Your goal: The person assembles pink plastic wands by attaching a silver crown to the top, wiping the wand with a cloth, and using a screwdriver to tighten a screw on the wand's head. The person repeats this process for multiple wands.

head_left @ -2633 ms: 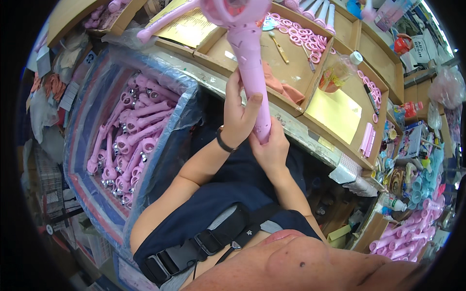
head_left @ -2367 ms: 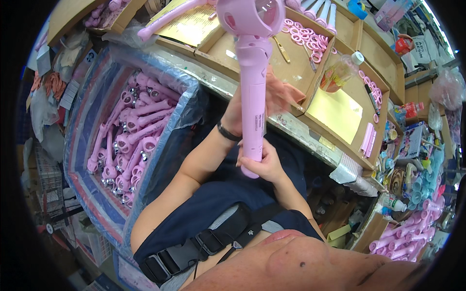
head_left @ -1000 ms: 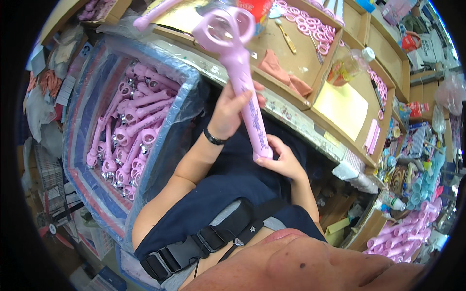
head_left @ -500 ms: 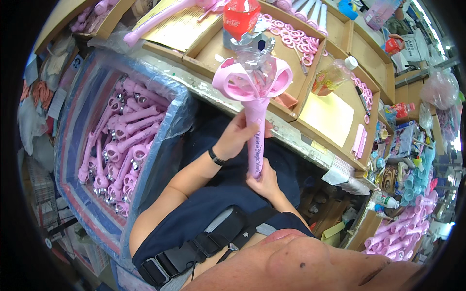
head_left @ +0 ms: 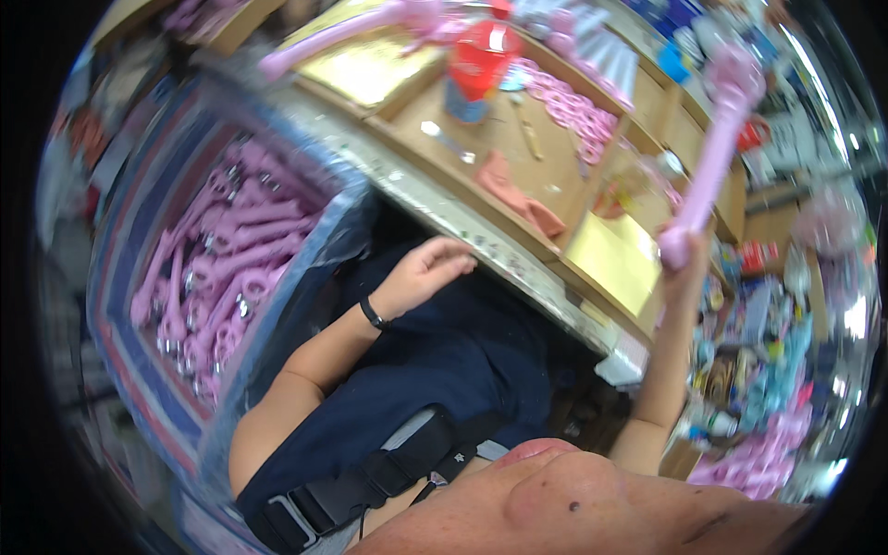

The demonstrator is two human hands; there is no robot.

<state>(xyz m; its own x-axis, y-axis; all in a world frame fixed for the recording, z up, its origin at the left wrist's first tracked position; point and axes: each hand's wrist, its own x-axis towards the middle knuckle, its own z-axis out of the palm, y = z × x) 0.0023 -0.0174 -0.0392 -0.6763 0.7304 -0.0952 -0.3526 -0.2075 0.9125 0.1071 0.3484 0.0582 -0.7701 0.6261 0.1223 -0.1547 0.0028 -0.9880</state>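
My right hand [head_left: 685,270] is closed around the lower end of a pink toy wand [head_left: 710,171], raised over the right side of the workbench. The wand's rounded head points away, toward the far right, and is blurred. My left hand [head_left: 424,280], with a dark band on its wrist, holds nothing. Its fingers are loosely bent and apart, close to the bench's near edge. Many similar pink wands [head_left: 250,227] lie heaped in a striped blue woven bag [head_left: 211,435] at my left.
Shallow cardboard trays [head_left: 569,208] on the bench hold pink rings [head_left: 578,109], a red-and-blue bottle [head_left: 474,69], an orange cloth [head_left: 518,194] and yellow paper [head_left: 612,262]. Another long pink wand [head_left: 328,39] lies at the back left. More pink pieces [head_left: 754,453] are piled at the lower right.
My left hand has let go of the wand and moved slightly down and left. My right hand has carried the wand from in front of me up to the right.
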